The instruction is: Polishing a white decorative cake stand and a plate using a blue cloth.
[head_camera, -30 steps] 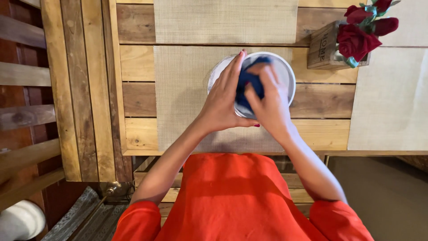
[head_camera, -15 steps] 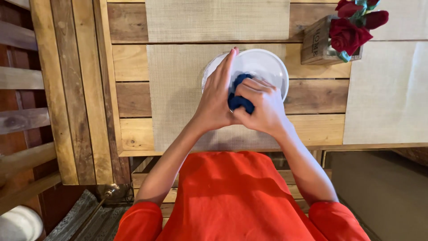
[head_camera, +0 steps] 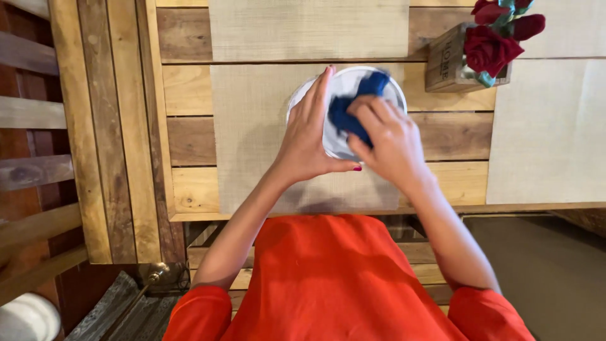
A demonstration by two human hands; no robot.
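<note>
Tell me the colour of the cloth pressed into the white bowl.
Dark blue cloth, under the right hand; clearest in the head view.

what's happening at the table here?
A person in an orange top holds a white plate tilted above a beige placemat. The left hand steadies the plate's edge; the right hand presses a dark blue cloth against its face. A wooden box of red roses sits at upper right.

The right hand [head_camera: 386, 139] has pushed the blue cloth [head_camera: 353, 107] from the near rim up across the white bowl [head_camera: 391, 95].
</note>
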